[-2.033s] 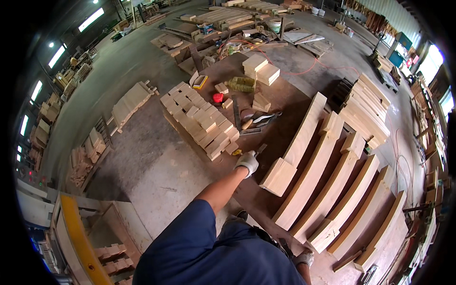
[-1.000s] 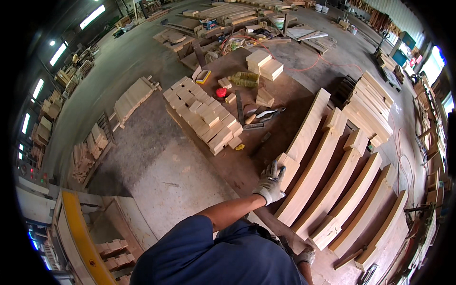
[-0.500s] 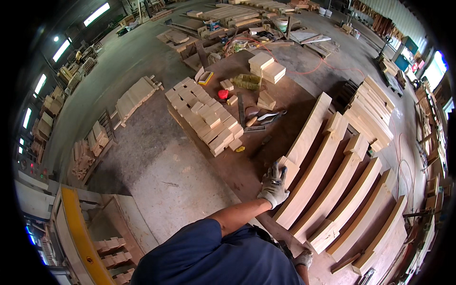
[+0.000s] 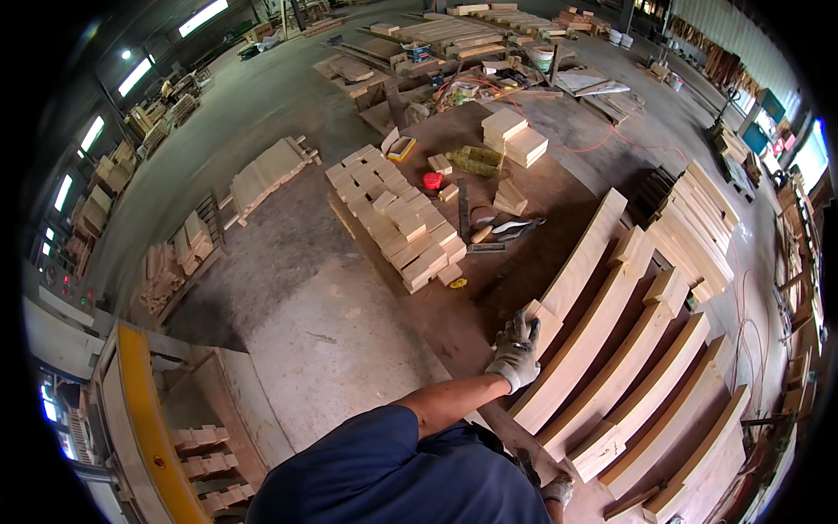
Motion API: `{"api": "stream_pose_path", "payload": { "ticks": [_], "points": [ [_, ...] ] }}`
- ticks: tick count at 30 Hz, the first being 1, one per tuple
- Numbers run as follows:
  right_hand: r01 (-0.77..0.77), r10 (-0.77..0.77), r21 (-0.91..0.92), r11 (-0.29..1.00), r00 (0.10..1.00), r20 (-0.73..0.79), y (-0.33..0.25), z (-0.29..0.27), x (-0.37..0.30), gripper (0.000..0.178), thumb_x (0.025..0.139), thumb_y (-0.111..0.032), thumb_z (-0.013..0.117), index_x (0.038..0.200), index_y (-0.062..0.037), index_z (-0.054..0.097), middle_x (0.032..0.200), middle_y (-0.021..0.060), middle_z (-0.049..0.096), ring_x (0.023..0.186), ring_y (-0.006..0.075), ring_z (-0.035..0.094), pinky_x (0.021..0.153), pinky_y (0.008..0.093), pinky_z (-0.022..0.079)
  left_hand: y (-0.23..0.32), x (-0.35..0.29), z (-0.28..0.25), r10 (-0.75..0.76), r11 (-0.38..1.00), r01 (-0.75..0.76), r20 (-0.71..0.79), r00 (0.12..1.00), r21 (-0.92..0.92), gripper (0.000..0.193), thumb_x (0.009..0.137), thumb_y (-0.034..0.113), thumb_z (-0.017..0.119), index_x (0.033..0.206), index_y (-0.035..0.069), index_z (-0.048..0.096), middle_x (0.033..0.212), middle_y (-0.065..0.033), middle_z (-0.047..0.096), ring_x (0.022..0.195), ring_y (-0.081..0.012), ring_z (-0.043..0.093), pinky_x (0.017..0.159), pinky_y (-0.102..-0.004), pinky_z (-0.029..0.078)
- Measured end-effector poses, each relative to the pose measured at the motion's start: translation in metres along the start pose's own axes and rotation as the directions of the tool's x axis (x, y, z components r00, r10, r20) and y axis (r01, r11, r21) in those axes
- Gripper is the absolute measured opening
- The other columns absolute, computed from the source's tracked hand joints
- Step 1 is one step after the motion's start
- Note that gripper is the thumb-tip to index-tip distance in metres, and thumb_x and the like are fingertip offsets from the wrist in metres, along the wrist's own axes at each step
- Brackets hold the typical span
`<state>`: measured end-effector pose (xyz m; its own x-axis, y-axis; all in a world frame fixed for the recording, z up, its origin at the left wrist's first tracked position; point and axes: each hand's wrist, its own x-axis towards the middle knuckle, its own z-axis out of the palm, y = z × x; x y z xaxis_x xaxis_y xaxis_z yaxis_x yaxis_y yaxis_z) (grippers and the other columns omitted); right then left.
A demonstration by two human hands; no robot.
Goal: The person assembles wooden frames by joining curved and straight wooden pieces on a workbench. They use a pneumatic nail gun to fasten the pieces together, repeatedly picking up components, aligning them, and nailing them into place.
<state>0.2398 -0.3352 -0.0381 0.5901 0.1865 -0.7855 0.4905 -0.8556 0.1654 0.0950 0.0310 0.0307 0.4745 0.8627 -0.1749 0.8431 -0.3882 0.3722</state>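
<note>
My left hand (image 4: 515, 356), in a grey work glove with dark fingertips, grips the near end of a small pale wood block (image 4: 546, 327). This block sits on the near part of a long curved wooden board (image 4: 583, 255). Several similar curved boards (image 4: 596, 349) lie side by side to its right, some bearing small blocks such as this one (image 4: 667, 288). My right hand (image 4: 559, 489), also gloved, is low by the near ends of the boards. Its fingers are partly hidden, and I cannot make out whether it holds anything.
Left on the brown table (image 4: 454, 327) is a stack of wood blocks (image 4: 397, 218). Beyond it are a red tape measure (image 4: 432, 181), pliers-like hand tools (image 4: 515, 229) and a yellowish plastic bottle (image 4: 476, 160). More boards (image 4: 694, 231) are piled at right; a yellow-edged machine (image 4: 144, 419) stands lower left.
The whole view has shifted, so the scene sits slightly lower and further right. My left hand stays at the same wood block, and the boards keep their arrangement.
</note>
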Motion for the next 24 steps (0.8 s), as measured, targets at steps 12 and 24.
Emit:
{"api": "stream_pose_path", "payload": {
  "ticks": [12, 24],
  "points": [
    [-0.017, 0.009, 0.187, 0.982, 0.999, 0.04, 0.008, 0.003, 0.004, 0.128, 0.08, -0.056, 0.082, 0.166, 0.008, 0.013, 0.172, 0.0303, 0.021, 0.158, 0.0433, 0.028, 0.13, 0.0426, 0.029, 0.001, 0.0, 0.018, 0.014, 1.0, -0.014, -0.048, 0.999, 0.008, 0.101, 0.087, 0.04, 0.077, 0.169, 0.009, 0.027, 0.173, -0.0332, 0.008, 0.154, -0.0548, 0.025, 0.12, -0.065, 0.031],
    [-0.047, 0.032, 0.194, 0.98, 0.996, 0.077, -0.007, -0.014, -0.014, 0.133, 0.078, -0.063, 0.079, 0.166, 0.0087, 0.01, 0.172, 0.0302, 0.02, 0.159, 0.0429, 0.027, 0.13, 0.0416, 0.028, 0.0, -0.001, 0.013, 0.036, 0.999, -0.035, -0.047, 0.998, 0.021, 0.104, 0.085, 0.041, 0.078, 0.169, 0.008, 0.026, 0.172, -0.0359, 0.01, 0.155, -0.056, 0.024, 0.122, -0.0631, 0.028]
  ]
}}
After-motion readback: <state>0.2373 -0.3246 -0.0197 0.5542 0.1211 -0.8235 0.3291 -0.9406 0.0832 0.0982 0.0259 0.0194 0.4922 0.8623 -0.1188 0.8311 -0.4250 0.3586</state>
